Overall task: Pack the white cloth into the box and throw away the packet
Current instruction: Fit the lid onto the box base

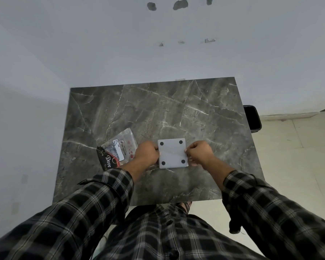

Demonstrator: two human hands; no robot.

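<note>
A flat white square point(172, 153) with a black dot near each corner lies on the dark marble table point(176, 113); whether it is the folded cloth or a box I cannot tell. My left hand point(146, 153) pinches its left edge and my right hand point(198, 152) pinches its right edge. Left of my left hand lies a clear plastic packet point(122, 145) with a white label and red marks. Under the packet sits a black box point(106, 161) printed "Dove", partly hidden by the packet and my left wrist.
A black bin point(252, 118) stands on the floor past the table's right edge. White walls close off the far and left sides. Pale floor tiles lie to the right. The table's near edge is close to my body.
</note>
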